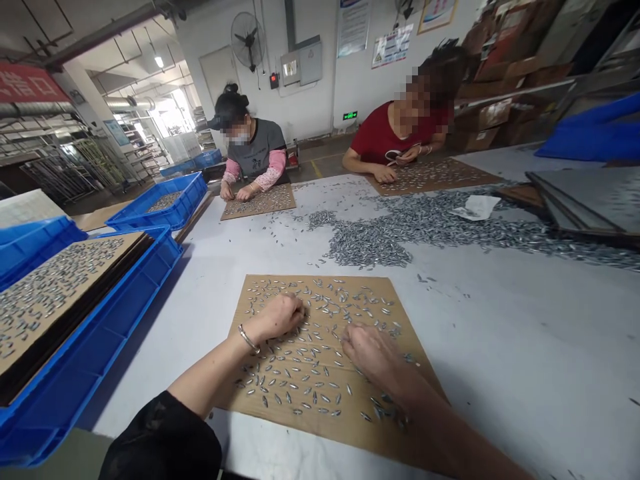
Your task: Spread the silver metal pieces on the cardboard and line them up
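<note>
A brown cardboard sheet (345, 432) lies on the white table in front of me, scattered with small, shiny, spindle-shaped metal pieces (293, 386). Over its upper middle, my left hand (280, 316), with a bracelet at the wrist, has its fingers curled closed close to the sheet. My right hand (373, 350) is low over the right half, fingers bent and pressed together. Whatever either hand pinches is hidden by the fingers. More pieces cluster beneath my right forearm near the sheet's lower right.
A large heap of the metal pieces (370, 240) spreads beyond my sheet. Blue crates (117, 333) stand at the left, the nearest with stacked, piece-covered cardboard. Two co-workers handle pieces on their own sheets (233, 212) across the table. Dark-edged flat panels (575, 193) lie at right.
</note>
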{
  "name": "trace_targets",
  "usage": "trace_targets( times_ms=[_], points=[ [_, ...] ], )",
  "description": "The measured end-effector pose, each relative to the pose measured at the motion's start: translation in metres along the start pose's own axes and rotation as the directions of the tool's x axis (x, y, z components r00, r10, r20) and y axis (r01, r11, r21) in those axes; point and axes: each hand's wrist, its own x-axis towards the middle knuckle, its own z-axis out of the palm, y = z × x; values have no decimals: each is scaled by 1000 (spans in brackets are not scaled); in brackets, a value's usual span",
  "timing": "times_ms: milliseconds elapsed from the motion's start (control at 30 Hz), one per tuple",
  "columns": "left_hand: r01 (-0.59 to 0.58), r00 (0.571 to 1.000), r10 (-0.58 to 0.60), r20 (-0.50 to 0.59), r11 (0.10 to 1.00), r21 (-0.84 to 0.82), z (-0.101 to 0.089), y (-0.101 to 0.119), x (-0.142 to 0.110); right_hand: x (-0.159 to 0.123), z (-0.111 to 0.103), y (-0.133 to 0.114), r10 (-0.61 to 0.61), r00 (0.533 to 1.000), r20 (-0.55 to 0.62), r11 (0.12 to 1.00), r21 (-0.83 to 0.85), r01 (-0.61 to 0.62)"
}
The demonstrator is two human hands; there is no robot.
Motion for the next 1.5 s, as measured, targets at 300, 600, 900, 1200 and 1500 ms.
trace_targets(
  times_ms=[300, 600, 900, 1200, 1500],
  points=[
    [-7, 1000, 7, -7, 1000, 9, 4, -5, -5, 5, 13, 3, -180, 978, -109, 978, -124, 167],
    [-84, 995, 83, 45, 996, 18, 23, 9, 15, 14, 20, -2, -414, 910, 16, 886, -219, 408],
    [-190, 971, 186, 152, 982, 18, 35, 27, 39, 22, 9, 35, -211, 977, 12, 974, -76, 211],
    [-210, 943, 172, 285, 972, 109, 30, 29, 52, 41, 12, 28, -245, 968, 43, 968, 57, 243],
    [-156, 946, 114, 305, 981, 117, 27, 32, 68, 37, -18, 12, -142, 980, 142, 990, -3, 144]
  ],
)
